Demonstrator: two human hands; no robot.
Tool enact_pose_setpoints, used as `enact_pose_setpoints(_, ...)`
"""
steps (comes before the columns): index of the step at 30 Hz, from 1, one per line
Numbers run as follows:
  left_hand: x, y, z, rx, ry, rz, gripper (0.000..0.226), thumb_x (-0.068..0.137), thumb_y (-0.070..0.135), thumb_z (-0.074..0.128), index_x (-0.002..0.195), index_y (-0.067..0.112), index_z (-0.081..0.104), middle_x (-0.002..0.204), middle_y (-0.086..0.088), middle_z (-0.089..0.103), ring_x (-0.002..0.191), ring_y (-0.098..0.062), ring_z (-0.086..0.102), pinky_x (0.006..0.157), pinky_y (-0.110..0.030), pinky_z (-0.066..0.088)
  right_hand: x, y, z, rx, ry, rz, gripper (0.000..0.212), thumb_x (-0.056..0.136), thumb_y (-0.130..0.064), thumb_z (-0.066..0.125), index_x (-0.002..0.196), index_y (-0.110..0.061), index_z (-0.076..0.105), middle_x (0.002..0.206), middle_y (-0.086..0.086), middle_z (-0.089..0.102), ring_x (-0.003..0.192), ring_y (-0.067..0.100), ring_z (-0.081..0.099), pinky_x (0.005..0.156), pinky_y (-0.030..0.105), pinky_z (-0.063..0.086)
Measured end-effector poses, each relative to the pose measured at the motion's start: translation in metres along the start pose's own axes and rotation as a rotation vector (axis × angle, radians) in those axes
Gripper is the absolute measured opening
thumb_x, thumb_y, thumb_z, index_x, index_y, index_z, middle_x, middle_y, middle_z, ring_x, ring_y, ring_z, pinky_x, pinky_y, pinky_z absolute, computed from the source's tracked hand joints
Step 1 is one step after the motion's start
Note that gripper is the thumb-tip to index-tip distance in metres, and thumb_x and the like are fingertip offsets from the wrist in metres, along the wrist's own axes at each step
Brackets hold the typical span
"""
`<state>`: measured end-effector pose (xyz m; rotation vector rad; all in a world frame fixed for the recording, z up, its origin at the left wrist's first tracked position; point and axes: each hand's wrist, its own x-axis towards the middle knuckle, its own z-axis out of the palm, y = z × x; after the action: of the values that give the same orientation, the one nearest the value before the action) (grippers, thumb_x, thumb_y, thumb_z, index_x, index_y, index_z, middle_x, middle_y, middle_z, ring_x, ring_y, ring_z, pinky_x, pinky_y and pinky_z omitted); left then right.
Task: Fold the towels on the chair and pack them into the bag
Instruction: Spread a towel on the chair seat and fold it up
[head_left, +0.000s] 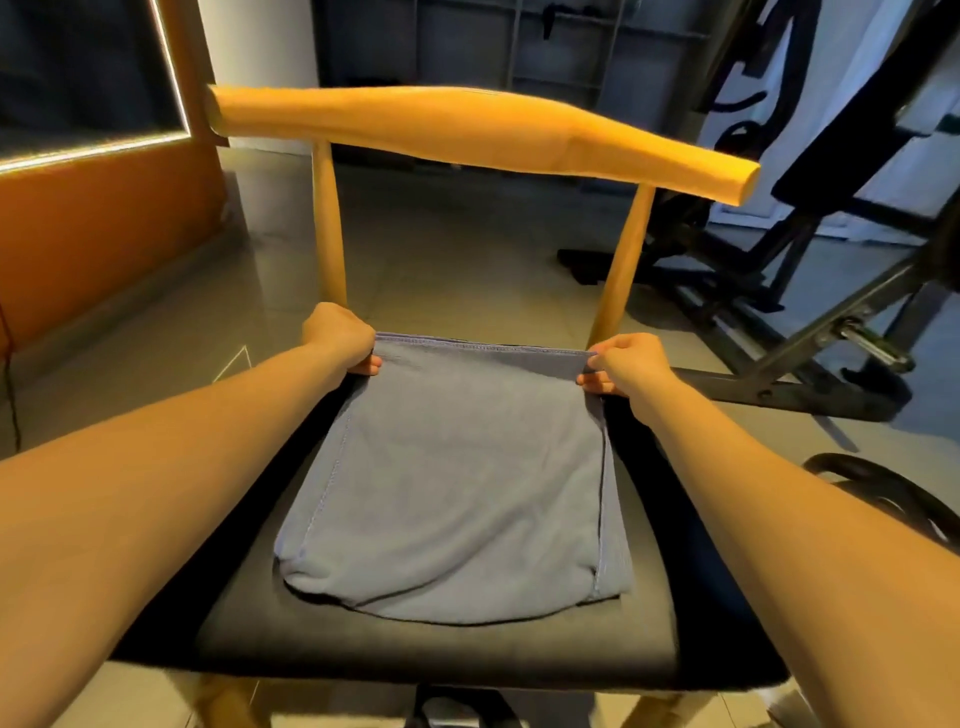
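Note:
A grey-blue towel (452, 483) lies on the black seat of a wooden chair (467, 649), folded over with a rounded fold at its near edge. My left hand (337, 335) pinches the towel's far left corner. My right hand (626, 364) pinches the far right corner. Both hands hold the stitched far edge taut near the chair's back posts. No bag is in view.
The chair's curved wooden backrest (483, 137) spans above the hands. A black exercise bench and frame (810, 291) stands to the right on the tiled floor. An orange cabinet (104, 218) stands at the left. A dark round object (883, 493) lies near my right forearm.

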<state>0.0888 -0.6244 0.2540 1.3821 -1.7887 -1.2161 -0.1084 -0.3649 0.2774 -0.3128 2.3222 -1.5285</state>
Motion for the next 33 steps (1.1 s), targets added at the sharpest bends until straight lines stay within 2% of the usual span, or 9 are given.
enact_pose_setpoints(3, 0.004, -0.002, 0.002, 0.106, 0.01, 0.055, 0.013, 0.093, -0.001, 0.059, 0.1, -0.001, 0.069, 0.096, -0.019, 0.072, 0.077, -0.035, 0.075, 0.063, -0.041, 0.064, 0.0, -0.001, 0.001, 0.015, -0.072, -0.055, 0.021, 0.095, 0.005, 0.062, 0.114, -0.002, 0.067, 0.113, 0.02, 0.067, 0.094, 0.032, 0.074, 0.054, 0.024, 0.061)
enact_pose_setpoints(6, -0.022, 0.006, -0.005, 0.367, -0.025, 0.198, 0.028, 0.089, 0.008, 0.068, 0.116, 0.01, 0.06, 0.112, -0.01, 0.06, 0.095, -0.032, 0.065, 0.074, -0.04, 0.057, -0.014, -0.001, -0.01, -0.016, -0.091, -0.125, 0.033, 0.094, 0.008, 0.062, 0.125, -0.003, 0.061, 0.112, 0.02, 0.067, 0.087, 0.026, 0.071, 0.066, 0.028, 0.063)
enact_pose_setpoints(8, -0.06, 0.019, -0.007, 0.407, -0.085, 0.337, 0.032, 0.09, 0.016, 0.073, 0.118, 0.017, 0.057, 0.113, -0.005, 0.059, 0.091, -0.025, 0.064, 0.068, -0.034, 0.053, -0.032, -0.001, -0.023, -0.063, -0.09, -0.149, 0.028, 0.093, 0.005, 0.066, 0.12, -0.004, 0.063, 0.106, 0.018, 0.068, 0.08, 0.022, 0.07, 0.058, 0.025, 0.061)
enact_pose_setpoints(11, -0.135, 0.033, 0.001, 0.313, -0.394, 0.49, 0.01, 0.088, 0.024, 0.078, 0.088, 0.017, 0.072, 0.085, -0.002, 0.071, 0.08, -0.017, 0.066, 0.072, -0.037, 0.056, -0.068, 0.002, -0.043, -0.174, -0.166, -0.136, 0.005, 0.094, -0.002, 0.065, 0.098, -0.004, 0.067, 0.092, 0.019, 0.072, 0.069, 0.023, 0.071, 0.057, 0.03, 0.061)
enact_pose_setpoints(15, -0.238, 0.039, 0.015, 0.394, -0.71, 0.587, 0.034, 0.085, 0.04, 0.079, 0.075, 0.008, 0.072, 0.059, -0.002, 0.063, 0.057, -0.014, 0.057, 0.063, -0.035, 0.05, -0.115, 0.012, -0.069, -0.317, -0.27, -0.083, 0.01, 0.097, -0.01, 0.062, 0.094, -0.003, 0.069, 0.08, 0.015, 0.072, 0.057, 0.02, 0.069, 0.05, 0.027, 0.057)
enact_pose_setpoints(18, -0.289, 0.029, 0.023, 0.712, -0.664, 0.672, 0.054, 0.079, 0.064, 0.074, 0.075, 0.011, 0.067, 0.07, -0.011, 0.066, 0.071, -0.025, 0.063, 0.064, -0.043, 0.05, -0.141, 0.023, -0.084, -0.325, -0.352, -0.043, 0.012, 0.098, -0.008, 0.061, 0.099, 0.001, 0.069, 0.08, 0.019, 0.074, 0.055, 0.022, 0.069, 0.048, 0.027, 0.054)
enact_pose_setpoints(21, -0.306, 0.015, 0.03, 0.843, -0.497, 0.731, 0.043, 0.08, 0.059, 0.073, 0.073, 0.02, 0.055, 0.081, -0.003, 0.062, 0.084, -0.028, 0.062, 0.068, -0.038, 0.05, -0.163, 0.035, -0.091, -0.324, -0.461, -0.019, 0.014, 0.1, -0.007, 0.058, 0.103, 0.002, 0.068, 0.08, 0.019, 0.075, 0.058, 0.023, 0.069, 0.051, 0.029, 0.056)
enact_pose_setpoints(27, -0.29, 0.018, 0.026, 0.391, -0.546, 0.341, 0.031, 0.08, 0.029, 0.081, 0.068, 0.002, 0.072, 0.06, -0.008, 0.063, 0.061, -0.023, 0.057, 0.06, -0.028, 0.047, -0.192, 0.057, -0.095, -0.332, -0.539, -0.074, 0.018, 0.099, 0.003, 0.05, 0.099, -0.001, 0.067, 0.084, 0.02, 0.076, 0.065, 0.027, 0.073, 0.057, 0.032, 0.06)
enact_pose_setpoints(33, -0.277, 0.032, 0.007, -0.018, -0.675, -0.056, 0.005, 0.085, 0.005, 0.073, 0.082, 0.005, 0.07, 0.059, -0.006, 0.062, 0.056, -0.017, 0.06, 0.053, -0.026, 0.052, -0.207, 0.063, -0.074, 0.195, -0.53, 0.168, 0.019, 0.102, -0.004, 0.046, 0.111, 0.003, 0.061, 0.098, 0.025, 0.073, 0.072, 0.032, 0.074, 0.058, 0.035, 0.06)
